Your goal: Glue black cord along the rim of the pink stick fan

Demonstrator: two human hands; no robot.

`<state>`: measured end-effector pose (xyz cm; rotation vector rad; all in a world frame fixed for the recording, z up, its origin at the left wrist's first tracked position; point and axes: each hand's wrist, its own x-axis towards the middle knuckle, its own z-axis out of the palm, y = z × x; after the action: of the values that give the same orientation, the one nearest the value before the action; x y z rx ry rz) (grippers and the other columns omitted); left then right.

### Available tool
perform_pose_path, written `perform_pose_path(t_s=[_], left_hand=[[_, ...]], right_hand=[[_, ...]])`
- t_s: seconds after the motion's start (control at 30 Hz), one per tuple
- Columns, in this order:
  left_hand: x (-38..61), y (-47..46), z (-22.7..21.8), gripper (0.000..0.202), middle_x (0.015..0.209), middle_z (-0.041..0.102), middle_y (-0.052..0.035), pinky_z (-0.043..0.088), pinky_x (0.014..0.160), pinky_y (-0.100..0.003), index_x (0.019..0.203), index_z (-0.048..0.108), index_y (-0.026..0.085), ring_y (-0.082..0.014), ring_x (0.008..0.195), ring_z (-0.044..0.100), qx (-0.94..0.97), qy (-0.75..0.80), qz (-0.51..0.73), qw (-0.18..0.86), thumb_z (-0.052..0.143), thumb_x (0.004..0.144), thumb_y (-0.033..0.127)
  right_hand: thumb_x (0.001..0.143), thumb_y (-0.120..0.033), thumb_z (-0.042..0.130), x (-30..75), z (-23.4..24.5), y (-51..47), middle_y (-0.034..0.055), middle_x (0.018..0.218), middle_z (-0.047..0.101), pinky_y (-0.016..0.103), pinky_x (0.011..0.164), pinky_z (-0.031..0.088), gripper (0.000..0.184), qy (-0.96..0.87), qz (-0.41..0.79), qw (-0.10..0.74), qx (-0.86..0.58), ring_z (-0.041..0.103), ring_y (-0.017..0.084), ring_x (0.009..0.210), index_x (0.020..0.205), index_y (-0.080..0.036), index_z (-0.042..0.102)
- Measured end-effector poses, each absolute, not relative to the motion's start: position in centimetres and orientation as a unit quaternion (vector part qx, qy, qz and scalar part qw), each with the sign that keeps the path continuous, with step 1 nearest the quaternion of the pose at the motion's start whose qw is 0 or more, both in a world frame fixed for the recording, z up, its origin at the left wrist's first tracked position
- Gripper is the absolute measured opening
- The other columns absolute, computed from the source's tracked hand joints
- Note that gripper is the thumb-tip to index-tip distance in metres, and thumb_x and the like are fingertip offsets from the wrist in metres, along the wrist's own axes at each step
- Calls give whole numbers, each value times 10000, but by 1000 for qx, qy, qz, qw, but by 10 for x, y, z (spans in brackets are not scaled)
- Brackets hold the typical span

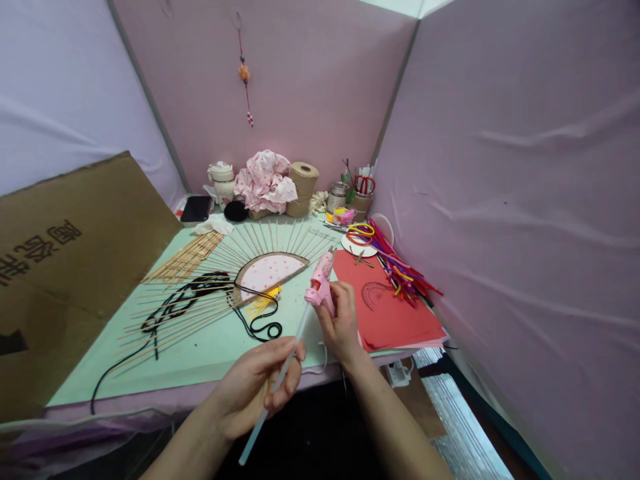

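My right hand (342, 324) is wrapped round the handle of a pink hot glue gun (321, 277), its nozzle pointing up and away from me. A long translucent glue stick (260, 427) reaches the gun's back end, and my left hand (263, 383) pinches it partway along. Whether the stick's tip sits inside the gun I cannot tell. Beyond my hands, on the table, lies a half-round fan piece (270, 272) in pink-dotted fabric with a brown rim, thin sticks fanning out from it. A black cord (260, 327) trails over it, and a yellow tassel (263, 303) lies at its lower edge.
Red paper (395, 313) carries a protractor at the right, with fuzzy pipe cleaners (400, 273) and scissors (360, 232) behind. Twine (303, 190), crumpled fabric (265, 180), a jar (221, 180) and a phone (197, 209) line the back. A cardboard sheet (75, 280) leans at left.
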<state>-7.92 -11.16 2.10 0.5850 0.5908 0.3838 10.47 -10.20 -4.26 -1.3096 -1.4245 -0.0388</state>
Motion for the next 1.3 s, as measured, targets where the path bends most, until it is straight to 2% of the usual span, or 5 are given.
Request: perform_pose_path(t_s=[0.53,0.67,0.83,1.13,1.3], left_hand=[[-77,-108,23,191,612,597,-9,245,330,-126,909,587,126,-26,351,428,295,294,182,891,586,846,306],[-72,-113,30,435,936,638,-41,350,376,-144,1236,470,240,-63,506,559,364,329,279,826,621,839,333],[-67,-117,30,733,875,549,24,426,392,-184,1380,318,336,-85,540,573,460,350,347,738,708,759,339],[-69,-118,28,306,696,570,17,519,483,-241,933,548,162,-118,543,595,537,421,347,643,697,749,355],[-76,-112,30,278,555,596,12,509,493,-243,919,584,149,-126,478,583,554,427,303,647,684,763,356]], right_hand=[[855,-216,582,108,-42,-100,101,1081,504,440,878,485,386,-593,-87,563,-568,520,231,1026,1217,-213,448],[864,-211,558,104,-46,-104,105,1097,497,438,880,488,392,-603,-73,553,-571,517,236,1049,1238,-218,441],[871,-205,544,100,-49,-107,108,1112,487,449,889,490,423,-612,-64,544,-570,514,240,1063,1276,-226,422],[875,-207,548,99,-49,-108,112,1110,483,442,888,497,437,-619,-76,543,-562,509,240,1063,1290,-223,411],[871,-207,553,101,-49,-110,113,1112,483,442,878,502,458,-628,-91,536,-557,514,245,1060,1302,-233,400]])
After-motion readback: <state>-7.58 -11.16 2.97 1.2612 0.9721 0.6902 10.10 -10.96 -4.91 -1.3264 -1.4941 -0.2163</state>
